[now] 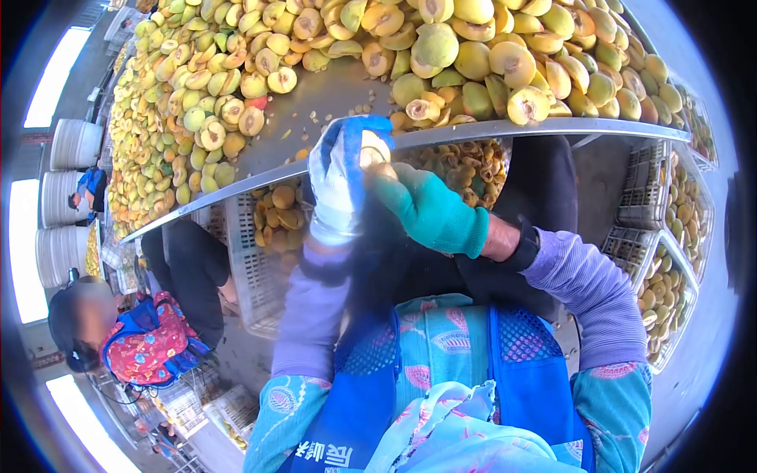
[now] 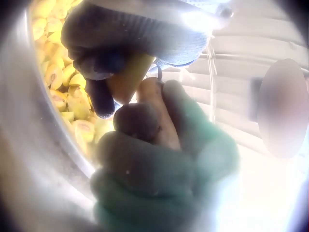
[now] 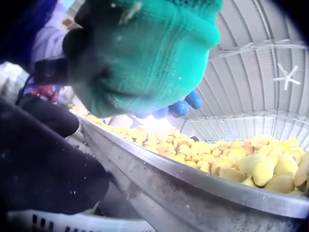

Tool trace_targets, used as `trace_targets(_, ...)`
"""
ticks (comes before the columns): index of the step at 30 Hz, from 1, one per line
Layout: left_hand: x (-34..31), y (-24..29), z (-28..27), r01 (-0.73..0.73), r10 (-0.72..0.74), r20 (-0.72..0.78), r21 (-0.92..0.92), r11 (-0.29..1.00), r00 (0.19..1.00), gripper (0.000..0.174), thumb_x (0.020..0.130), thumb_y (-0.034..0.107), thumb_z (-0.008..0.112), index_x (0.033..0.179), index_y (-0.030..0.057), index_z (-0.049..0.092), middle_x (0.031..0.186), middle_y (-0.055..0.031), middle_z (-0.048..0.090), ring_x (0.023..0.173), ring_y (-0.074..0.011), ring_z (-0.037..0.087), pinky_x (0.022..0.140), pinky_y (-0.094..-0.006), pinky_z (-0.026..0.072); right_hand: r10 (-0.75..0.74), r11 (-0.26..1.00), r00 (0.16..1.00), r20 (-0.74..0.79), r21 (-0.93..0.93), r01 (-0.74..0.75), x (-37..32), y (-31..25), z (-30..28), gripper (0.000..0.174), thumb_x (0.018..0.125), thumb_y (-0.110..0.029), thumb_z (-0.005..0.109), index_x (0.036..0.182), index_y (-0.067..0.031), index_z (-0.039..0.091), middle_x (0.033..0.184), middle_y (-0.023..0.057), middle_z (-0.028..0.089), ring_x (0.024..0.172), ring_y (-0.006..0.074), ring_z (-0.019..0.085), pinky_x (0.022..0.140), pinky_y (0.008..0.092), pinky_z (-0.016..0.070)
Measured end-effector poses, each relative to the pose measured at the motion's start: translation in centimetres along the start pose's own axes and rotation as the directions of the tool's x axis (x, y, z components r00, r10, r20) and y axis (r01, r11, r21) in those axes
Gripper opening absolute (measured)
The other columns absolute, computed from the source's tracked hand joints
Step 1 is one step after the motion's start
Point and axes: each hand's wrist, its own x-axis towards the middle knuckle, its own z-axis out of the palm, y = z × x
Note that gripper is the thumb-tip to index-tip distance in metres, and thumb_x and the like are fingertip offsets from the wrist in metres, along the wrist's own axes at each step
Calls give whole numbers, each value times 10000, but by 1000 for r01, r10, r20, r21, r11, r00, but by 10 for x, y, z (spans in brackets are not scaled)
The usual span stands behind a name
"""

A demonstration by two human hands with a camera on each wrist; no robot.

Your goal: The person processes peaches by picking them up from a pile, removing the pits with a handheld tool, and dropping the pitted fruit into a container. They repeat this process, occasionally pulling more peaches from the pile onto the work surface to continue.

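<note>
My left hand (image 1: 337,177), in a white and blue glove, grips a yellow peach half (image 2: 131,79) just over the near edge of the metal table. Opposite it, my right hand (image 1: 441,211) wears a green knit glove and holds a small tool by its wooden handle (image 2: 165,123). In the left wrist view a thin curved metal end pokes from the handle beside the fruit. The two hands meet closely in the head view. Green fingers wrap the handle, while the right wrist view shows mainly the back of that glove.
Halved peaches (image 1: 516,65) pile over the metal table (image 1: 303,102), whose raised rim runs before me. Below it stand a white crate (image 1: 251,264) and a container of brownish fruit pieces (image 1: 473,169). Crates of halves (image 1: 658,299) stack at right; another person (image 1: 154,339) sits at left.
</note>
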Motion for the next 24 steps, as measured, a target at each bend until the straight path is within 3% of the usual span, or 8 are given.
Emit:
trace_targets(4,-10,9,18,324,-367,-112,-285,902,924,368,949,302,444,928,-16,625,840,-116,672,751,-205,648,720,-307,515,-113,984,989,-95,131,125,-4,5,10,363,995,-311,488,1042,32,596,798,191,646,727,195,591,680,369,477)
trace_targets(9,-8,9,14,138,-140,-29,-43,989,990,355,968,276,417,951,-13,623,859,-112,685,752,-201,655,701,-298,523,55,993,998,-38,109,-51,-14,-1,0,360,1001,-301,477,1086,26,600,905,187,669,832,186,615,749,350,484)
trace_targets(13,-19,-3,19,115,-117,-38,-63,991,992,357,848,194,619,1148,28,518,920,-130,665,718,-235,646,631,-337,532,32,968,988,-150,250,6,-13,-4,11,370,1002,-313,472,1104,18,601,912,197,669,841,199,629,753,352,489)
trace_targets(16,-15,0,15,21,-20,28,-44,999,999,386,818,164,652,1157,33,522,894,-116,663,693,-220,640,605,-329,526,99,981,995,23,163,-102,-19,-10,-5,390,994,-328,487,1105,29,598,929,186,676,860,215,629,770,359,483)
trace_targets(19,-12,5,17,79,-70,82,-113,990,994,268,819,148,632,1054,25,592,825,-82,658,660,-190,631,584,-307,515,-70,995,997,-41,62,73,-22,15,-5,419,985,-397,486,1022,5,598,792,131,654,673,189,615,612,335,498)
trace_targets(21,-1,14,31,-28,9,-157,-116,993,988,191,826,134,610,966,8,641,799,-79,646,649,-175,626,580,-288,505,234,896,966,107,363,-257,-24,-16,-12,436,979,-449,468,940,-26,567,685,83,587,531,153,544,476,301,447)
trace_targets(22,-3,15,34,142,-179,-138,-241,960,974,203,836,137,607,984,2,637,813,-92,643,650,-172,625,582,-286,504,358,774,909,212,478,-416,-26,-28,-12,450,976,-475,459,898,-42,552,631,60,553,460,134,509,409,284,421)
trace_targets(24,0,21,35,408,-459,-1,-456,791,889,232,877,177,582,998,-14,633,835,-108,644,668,-171,628,586,-283,506,356,767,927,121,529,-363,-25,-28,-5,457,969,-524,431,823,-94,486,547,18,452,361,95,402,310,247,307)
